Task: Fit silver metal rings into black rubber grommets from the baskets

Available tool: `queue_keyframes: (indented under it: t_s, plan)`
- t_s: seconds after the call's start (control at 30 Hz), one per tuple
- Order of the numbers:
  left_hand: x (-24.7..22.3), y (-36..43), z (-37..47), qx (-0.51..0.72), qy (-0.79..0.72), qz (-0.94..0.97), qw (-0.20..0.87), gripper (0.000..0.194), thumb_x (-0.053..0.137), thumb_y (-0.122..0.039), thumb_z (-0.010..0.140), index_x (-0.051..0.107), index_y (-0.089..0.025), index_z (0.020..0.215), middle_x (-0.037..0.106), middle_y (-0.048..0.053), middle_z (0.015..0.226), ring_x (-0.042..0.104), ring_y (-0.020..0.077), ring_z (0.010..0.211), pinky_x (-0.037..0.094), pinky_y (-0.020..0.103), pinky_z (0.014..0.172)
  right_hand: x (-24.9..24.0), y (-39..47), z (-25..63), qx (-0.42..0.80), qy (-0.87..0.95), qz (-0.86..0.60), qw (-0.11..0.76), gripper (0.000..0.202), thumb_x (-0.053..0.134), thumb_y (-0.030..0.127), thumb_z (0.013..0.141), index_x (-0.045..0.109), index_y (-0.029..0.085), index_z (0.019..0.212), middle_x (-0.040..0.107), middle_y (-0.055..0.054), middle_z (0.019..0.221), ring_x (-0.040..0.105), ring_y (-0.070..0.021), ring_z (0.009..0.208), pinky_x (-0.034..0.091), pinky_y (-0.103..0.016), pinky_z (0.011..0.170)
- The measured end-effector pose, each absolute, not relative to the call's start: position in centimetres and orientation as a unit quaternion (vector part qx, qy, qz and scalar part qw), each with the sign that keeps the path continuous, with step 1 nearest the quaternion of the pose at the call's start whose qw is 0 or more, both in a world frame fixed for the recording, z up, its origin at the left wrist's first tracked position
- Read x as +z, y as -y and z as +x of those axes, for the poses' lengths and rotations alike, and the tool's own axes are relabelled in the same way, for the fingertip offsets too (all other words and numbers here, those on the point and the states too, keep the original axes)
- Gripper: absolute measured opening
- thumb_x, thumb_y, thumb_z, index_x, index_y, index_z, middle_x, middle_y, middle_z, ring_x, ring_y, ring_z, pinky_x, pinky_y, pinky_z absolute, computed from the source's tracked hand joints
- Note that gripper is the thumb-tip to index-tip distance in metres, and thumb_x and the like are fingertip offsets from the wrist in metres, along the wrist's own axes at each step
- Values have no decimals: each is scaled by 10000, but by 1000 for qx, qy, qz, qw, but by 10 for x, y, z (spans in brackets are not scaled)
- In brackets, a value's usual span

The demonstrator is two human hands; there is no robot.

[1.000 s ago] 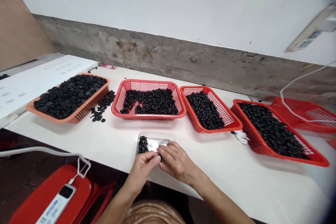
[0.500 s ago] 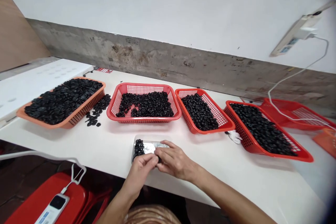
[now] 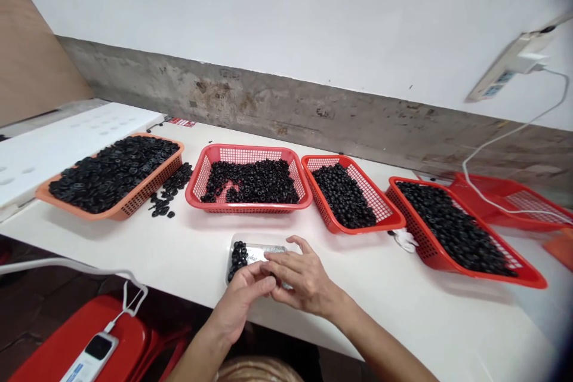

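My left hand (image 3: 242,298) and my right hand (image 3: 308,279) meet over the near edge of the table. A small black part (image 3: 273,277) shows between the left thumb and the fingers of my right hand, mostly hidden; its exact shape I cannot make out. My right index finger reaches across the left fingertips, while another right finger is lifted away. Just beyond the hands lies a shallow clear tray (image 3: 258,238), partly covered by them. Several black rings (image 3: 238,255) are gathered at its left end, and shiny bits lie on its floor.
A pink-red basket (image 3: 248,208) of black rings stands behind the tray. To its right are two red baskets (image 3: 358,229) (image 3: 474,271) of black beads. An orange basket (image 3: 123,209) of flat black pieces sits left, beside loose pieces (image 3: 166,196). A red stool (image 3: 85,328) holds a white device (image 3: 92,358).
My right fingers have straightened somewhat and moved over the left fingertips. The left hand has turned slightly, its thumb still against the small black part. The whole view has shifted a little.
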State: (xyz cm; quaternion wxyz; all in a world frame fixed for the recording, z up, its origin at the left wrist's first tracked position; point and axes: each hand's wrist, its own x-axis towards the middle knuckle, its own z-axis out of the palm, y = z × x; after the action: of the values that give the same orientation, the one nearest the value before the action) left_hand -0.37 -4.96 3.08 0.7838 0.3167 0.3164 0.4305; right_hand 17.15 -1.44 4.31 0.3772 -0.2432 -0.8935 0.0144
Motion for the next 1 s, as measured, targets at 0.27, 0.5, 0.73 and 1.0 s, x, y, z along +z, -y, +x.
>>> queue_keyframes:
  t_s: [0.27,0.5,0.73,1.0]
  plan:
    - [22,48,-5,413,-274,252,831,268,771,-331,797,767,-156,1001,722,73,846,636,168,792,458,260,783,42,20,169,56,879,-249,402,307,610,311,930,571,201,1214,744,-82,1110,721,-150,897,341,-398,1031]
    - [26,52,-5,428,-322,328,778,246,706,-288,853,763,-181,1066,733,69,901,617,175,829,443,265,788,43,26,171,-35,891,-262,369,332,610,306,921,568,158,1215,735,-115,1122,708,-187,827,362,-452,999]
    - [32,52,-5,436,-344,355,752,252,681,-317,869,768,-190,1068,743,62,923,629,211,917,445,307,883,51,32,166,-22,891,-305,336,314,525,339,976,554,153,1227,731,-128,1113,699,-210,901,382,-466,976]
    - [34,54,-6,460,-391,389,696,220,698,-359,852,783,-173,931,730,48,857,610,186,852,457,261,808,49,34,158,-80,893,-321,306,290,500,268,975,559,86,1194,715,-171,1104,692,-241,849,409,-507,954]
